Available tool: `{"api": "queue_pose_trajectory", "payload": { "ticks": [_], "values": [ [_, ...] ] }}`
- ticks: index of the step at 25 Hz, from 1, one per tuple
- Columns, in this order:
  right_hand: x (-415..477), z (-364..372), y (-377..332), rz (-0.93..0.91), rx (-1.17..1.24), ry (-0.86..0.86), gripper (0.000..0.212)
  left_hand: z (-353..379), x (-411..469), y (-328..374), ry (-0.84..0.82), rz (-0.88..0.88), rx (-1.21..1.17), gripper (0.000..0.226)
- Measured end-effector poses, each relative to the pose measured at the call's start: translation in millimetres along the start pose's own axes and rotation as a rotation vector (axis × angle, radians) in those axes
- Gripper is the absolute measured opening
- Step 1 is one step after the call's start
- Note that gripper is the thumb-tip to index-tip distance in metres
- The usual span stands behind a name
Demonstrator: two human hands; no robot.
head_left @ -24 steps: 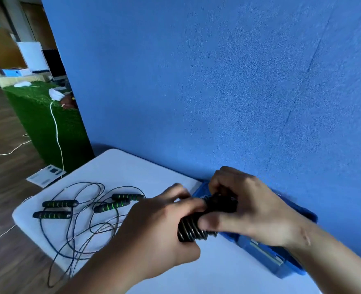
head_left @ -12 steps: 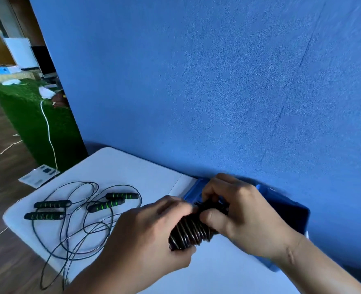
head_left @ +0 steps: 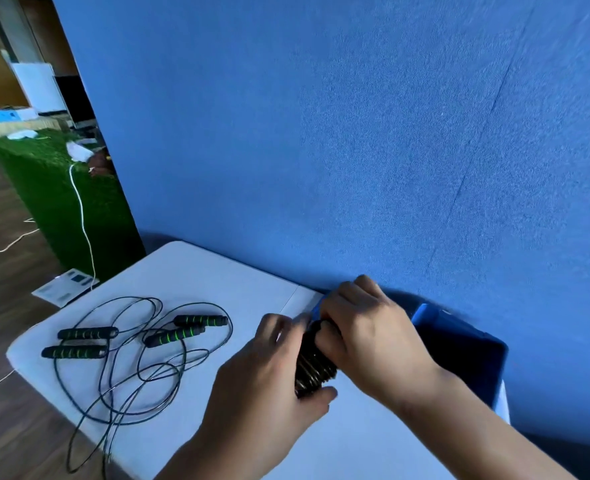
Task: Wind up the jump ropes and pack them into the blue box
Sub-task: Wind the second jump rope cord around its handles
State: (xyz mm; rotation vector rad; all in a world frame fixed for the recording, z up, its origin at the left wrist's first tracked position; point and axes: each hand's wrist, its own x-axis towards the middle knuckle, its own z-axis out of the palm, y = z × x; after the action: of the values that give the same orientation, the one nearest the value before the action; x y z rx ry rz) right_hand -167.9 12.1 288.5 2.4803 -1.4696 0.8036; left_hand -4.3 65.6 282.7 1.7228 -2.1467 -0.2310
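Observation:
A wound jump rope bundle (head_left: 312, 370), dark cord coiled around its handles, is held between both hands above the white table (head_left: 196, 278). My left hand (head_left: 269, 379) grips its near end from the left. My right hand (head_left: 366, 334) closes over its far end. The blue box (head_left: 460, 344) stands open just right of my right hand, against the wall; its inside is dark. Two loose jump ropes (head_left: 131, 362) lie tangled on the table's left part, with black handles ringed in green: one pair (head_left: 79, 341) at the left, another pair (head_left: 186, 329) nearer the middle.
A blue felt wall (head_left: 356, 150) rises right behind the table. The loose cord hangs over the table's near left edge. Off to the left are wooden floor, a green turf-covered block (head_left: 54, 195), a white cable and papers on the floor.
Both hands with the bundle have shifted slightly; the bundle has turned more upright. The camera has swung a little, so more of the box's inside shows. The loose ropes have not moved.

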Motion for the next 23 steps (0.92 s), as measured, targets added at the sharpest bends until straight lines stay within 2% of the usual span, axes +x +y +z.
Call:
{"api": "queue_pose_trajectory", "payload": {
  "ticks": [2,5,7,9,14,23],
  "values": [
    [-3,3,8,-0.087,0.033,0.025,0.017,-3,-3,-2,-0.081,-0.026,-0.243,0.066],
    [-5,0,17,-0.193,0.092,0.018,0.012,-18,0,-8,-0.18,-0.166,-0.85,0.035],
    [-4,-5,19,-0.256,0.142,0.014,0.009,-26,10,-15,-0.267,-0.256,-1.007,0.017],
    [-2,-10,20,-0.295,0.199,0.024,0.011,-31,20,-22,-0.312,-0.246,-1.046,0.022],
    [-2,-12,22,-0.315,0.263,0.079,0.018,-16,24,-23,-0.133,-0.04,-0.975,0.024],
    [-2,-10,17,-0.289,0.308,0.13,0.012,-7,33,-16,0.049,0.066,-0.776,0.02]
  ]
}}
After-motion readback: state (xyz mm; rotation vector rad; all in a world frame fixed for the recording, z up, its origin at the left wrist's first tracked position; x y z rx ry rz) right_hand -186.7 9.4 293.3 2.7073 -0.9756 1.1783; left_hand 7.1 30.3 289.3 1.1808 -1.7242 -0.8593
